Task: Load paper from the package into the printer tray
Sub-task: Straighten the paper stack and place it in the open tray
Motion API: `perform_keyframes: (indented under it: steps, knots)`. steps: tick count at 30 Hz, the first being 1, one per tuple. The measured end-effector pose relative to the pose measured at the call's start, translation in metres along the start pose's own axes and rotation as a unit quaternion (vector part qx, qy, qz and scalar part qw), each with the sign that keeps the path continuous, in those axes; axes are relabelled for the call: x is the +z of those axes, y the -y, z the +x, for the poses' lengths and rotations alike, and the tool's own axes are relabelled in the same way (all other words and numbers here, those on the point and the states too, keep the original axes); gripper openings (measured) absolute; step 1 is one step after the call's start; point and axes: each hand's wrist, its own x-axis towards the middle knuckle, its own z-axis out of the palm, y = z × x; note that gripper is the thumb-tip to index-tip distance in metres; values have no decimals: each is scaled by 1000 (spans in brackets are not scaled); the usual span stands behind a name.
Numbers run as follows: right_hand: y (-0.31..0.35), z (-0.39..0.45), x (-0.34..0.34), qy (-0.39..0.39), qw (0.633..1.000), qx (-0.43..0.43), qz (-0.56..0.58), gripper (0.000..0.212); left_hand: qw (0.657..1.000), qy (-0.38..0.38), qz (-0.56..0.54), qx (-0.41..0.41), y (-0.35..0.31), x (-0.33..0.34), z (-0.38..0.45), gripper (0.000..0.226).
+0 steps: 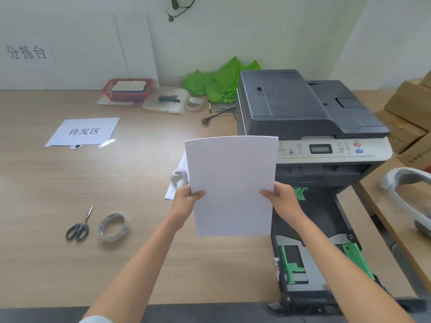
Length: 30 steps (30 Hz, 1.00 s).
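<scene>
Scissors and tape: I see scissors and a roll of clear tape lying side by side on the near left of the table, well apart from my work and of no use to this step.

Left hand: my left hand pinches the left edge of the paper stack, thumb on the face I see, fingers hidden behind.

Paper stack: I hold it upright and clear of the table, slightly bowed, near the middle of the scene, just left of the printer. I cannot see the package from here.

Right hand: my right hand pinches the right edge the same way, thumb in front.

Printer tray: the tray is pulled out toward me on the near right, below the printer, with green guides showing and, as far as I can tell, no paper in it.

Step in hand: I judge the stack is out of the package and squared, not yet loaded.

Next move: I need to carry the stack right, tip it flat, and lower it between the guides without catching the corners.
</scene>
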Motion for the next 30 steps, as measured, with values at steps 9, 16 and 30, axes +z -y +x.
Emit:
perform_keyframes:
  steps: [9,16,30]
  knots:
    - [-10,-19,-121,-37,997,-10,60,16,993,119,17,23,-46,87,-15,23]
    - [-60,-30,-217,-14,997,15,75,20,994,105,16,17,-49,192,-39,25]
    - [-114,-42,-267,79,990,76,92,27,999,-16,26,-10,-29,251,-60,13]
